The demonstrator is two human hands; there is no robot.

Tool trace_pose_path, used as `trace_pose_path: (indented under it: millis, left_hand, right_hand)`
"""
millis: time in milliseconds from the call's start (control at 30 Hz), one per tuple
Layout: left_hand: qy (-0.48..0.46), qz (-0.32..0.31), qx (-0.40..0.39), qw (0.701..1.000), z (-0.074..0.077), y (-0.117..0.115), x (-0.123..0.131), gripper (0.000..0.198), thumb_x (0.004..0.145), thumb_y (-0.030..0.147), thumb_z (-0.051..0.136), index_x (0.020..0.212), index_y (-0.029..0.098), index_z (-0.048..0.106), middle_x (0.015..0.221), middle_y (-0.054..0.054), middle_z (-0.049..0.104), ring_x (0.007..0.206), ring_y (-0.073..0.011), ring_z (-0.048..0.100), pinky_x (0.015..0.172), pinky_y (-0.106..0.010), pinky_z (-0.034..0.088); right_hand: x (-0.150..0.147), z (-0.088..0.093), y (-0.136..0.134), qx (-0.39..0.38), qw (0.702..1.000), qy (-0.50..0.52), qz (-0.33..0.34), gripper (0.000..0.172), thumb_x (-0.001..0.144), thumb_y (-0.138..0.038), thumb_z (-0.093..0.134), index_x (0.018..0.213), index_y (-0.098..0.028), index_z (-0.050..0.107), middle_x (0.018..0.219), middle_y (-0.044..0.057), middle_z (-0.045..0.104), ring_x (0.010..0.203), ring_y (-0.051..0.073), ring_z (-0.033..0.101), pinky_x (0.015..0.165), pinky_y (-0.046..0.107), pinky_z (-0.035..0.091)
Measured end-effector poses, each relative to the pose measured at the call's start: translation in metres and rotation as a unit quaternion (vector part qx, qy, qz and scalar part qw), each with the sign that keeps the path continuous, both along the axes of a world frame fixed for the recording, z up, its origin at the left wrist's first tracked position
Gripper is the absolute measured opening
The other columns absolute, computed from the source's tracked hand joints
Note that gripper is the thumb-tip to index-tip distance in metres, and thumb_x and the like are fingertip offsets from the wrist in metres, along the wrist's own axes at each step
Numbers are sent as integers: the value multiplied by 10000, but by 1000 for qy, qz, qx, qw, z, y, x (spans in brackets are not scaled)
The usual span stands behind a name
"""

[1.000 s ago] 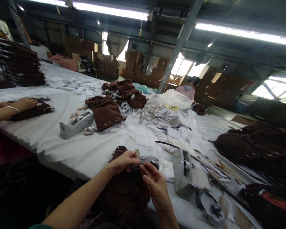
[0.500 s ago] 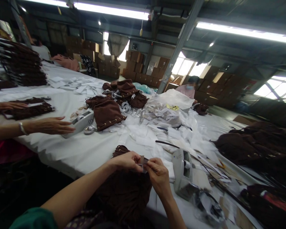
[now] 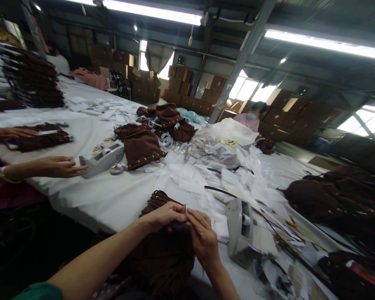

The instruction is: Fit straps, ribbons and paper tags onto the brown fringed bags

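Note:
At the table's near edge lies a dark brown fringed drawstring bag point(image 3: 162, 262) with gold eyelets along its gathered top. Above it my left hand point(image 3: 167, 216) is closed, thumb and fingertips pinching a small narrow strip point(image 3: 185, 208) whose tip pokes up. Opposite, my right hand point(image 3: 203, 235) is closed too, its fingertips pressed to the same spot. Fingers hide most of the strip, so I cannot tell its material. The bag's lower part sinks into shadow below my wrists. Right of my right hand stands a grey tape dispenser point(image 3: 239, 229).
At left a co-worker's hand point(image 3: 54, 166) reaches near another tape dispenser point(image 3: 101, 160). Brown bags point(image 3: 143, 150), paper scraps and a heap of plastic wrapping point(image 3: 212, 150) cover the middle. Dark bags point(image 3: 328, 196) pile up at right. A stack of brown pieces point(image 3: 31, 77) rises at far left.
My hands have come closer together and the strip between them shows less. My right fingers lie flatter against it. The co-worker's hand has drawn back left from the dispenser.

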State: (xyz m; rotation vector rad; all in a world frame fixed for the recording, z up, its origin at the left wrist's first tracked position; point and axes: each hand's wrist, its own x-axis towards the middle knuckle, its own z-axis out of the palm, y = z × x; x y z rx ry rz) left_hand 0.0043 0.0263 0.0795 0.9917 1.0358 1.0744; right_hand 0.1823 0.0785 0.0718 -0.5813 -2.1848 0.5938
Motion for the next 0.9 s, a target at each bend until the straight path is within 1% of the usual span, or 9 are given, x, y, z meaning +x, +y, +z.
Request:
trace_pose_path:
  millis: [100, 167, 267, 333, 433, 567, 667, 767, 900]
  left_hand:
    - [-7, -3, 3, 1000, -4, 1, -2, 285, 663, 396, 683, 754, 154, 561, 613, 35, 477, 496, -79, 415, 360, -157, 298]
    - [-14, -10, 15, 1000, -5, 1, -3, 278, 659, 378, 689, 759, 155, 558, 612, 38, 473, 504, -82, 420, 369, -159, 327]
    - [-34, -11, 19, 999, -5, 1, -3, 268, 688, 385, 646, 792, 150, 571, 635, 27, 480, 528, -96, 440, 377, -173, 373]
    - [-29, 10, 9, 1000, -4, 3, -1, 279, 718, 420, 586, 765, 145, 570, 634, 19, 466, 528, -105, 444, 358, -175, 369]
    - [3, 47, -1, 999, -4, 5, 4, 310, 745, 454, 521, 727, 148, 563, 615, 14, 453, 492, -107, 432, 315, -170, 315]
    - [48, 85, -4, 995, -7, 10, 10, 296, 777, 426, 470, 721, 152, 568, 561, 16, 456, 432, -109, 407, 295, -184, 284]
    - [84, 96, 3, 992, -9, 12, 13, 314, 797, 421, 463, 720, 144, 590, 537, 16, 468, 410, -105, 396, 295, -187, 267]
    - [113, 93, 21, 989, -9, 12, 15, 351, 808, 446, 474, 705, 135, 601, 529, 20, 469, 396, -95, 390, 299, -183, 252]
    - [136, 95, 39, 985, -9, 11, 17, 405, 813, 504, 479, 684, 134, 582, 479, 45, 419, 350, -80, 336, 301, -196, 224]
  right_hand:
    - [3, -7, 2, 41, 998, -32, 29, 287, 875, -208, 552, 1133, -283, 651, 1142, 48, 666, 1126, 247, 559, 981, 464, 412]
    - [4, -9, 2, 28, 999, -27, 21, 286, 877, -212, 550, 1145, -271, 631, 1131, 51, 668, 1105, 240, 574, 968, 449, 427]
    - [3, -9, 0, -17, 1000, -12, -3, 347, 877, -232, 555, 1223, -252, 556, 1118, 65, 663, 1063, 228, 593, 943, 414, 451]
    - [2, -9, -1, -34, 999, -13, -9, 392, 874, -244, 561, 1263, -248, 513, 1105, 72, 662, 1060, 234, 587, 941, 414, 450]
    - [2, -7, -1, -24, 999, -34, -4, 400, 878, -251, 548, 1274, -248, 493, 1091, 76, 659, 1057, 243, 575, 944, 426, 441]
    - [1, 2, 0, 7, 997, -80, 6, 375, 878, -227, 511, 1253, -240, 502, 1077, 83, 639, 1021, 244, 573, 941, 433, 430]
    - [0, 12, 2, 15, 992, -121, 29, 366, 850, -168, 493, 1209, -232, 530, 1044, 84, 637, 987, 243, 572, 915, 425, 435]
    - [0, 21, 5, -1, 985, -166, 55, 381, 804, -121, 494, 1168, -222, 544, 1018, 74, 640, 955, 236, 570, 878, 407, 449]
    - [1, 31, 11, -41, 976, -200, 77, 403, 750, -91, 521, 1124, -235, 559, 1034, 45, 651, 956, 218, 588, 874, 380, 449]
